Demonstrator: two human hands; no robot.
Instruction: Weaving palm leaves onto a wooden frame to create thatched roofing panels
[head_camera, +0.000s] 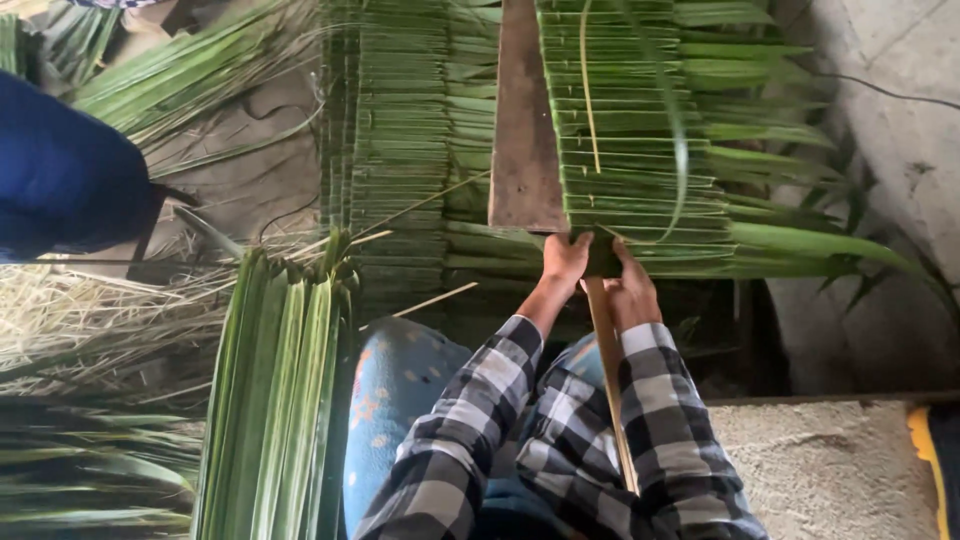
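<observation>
palm leaf strip (600, 255), dark green and folded at the near edge of a long panel of stitched leaves (640, 150), sits pinched between a person's two hands just above their lap. the left hand (563, 262) closes its fingers over the strip's left end, beside a weathered wooden plank (525, 120) that lies along the panel; the right hand (632, 290) clamps the strip's right end and presses it against a thin bamboo slat (610, 380) that runs down between the checked sleeves (480, 420). a pale midrib stick (590, 90) lies across the finished rows. the leaf looks light, pliant and smooth, likely to crease along its fold and to split lengthwise if tugged, so a grip close to the fold seems safest. a bundle of loose fronds (270, 390) lies at the person's left, and a blue-clad figure (60, 170) sits at the far left.
</observation>
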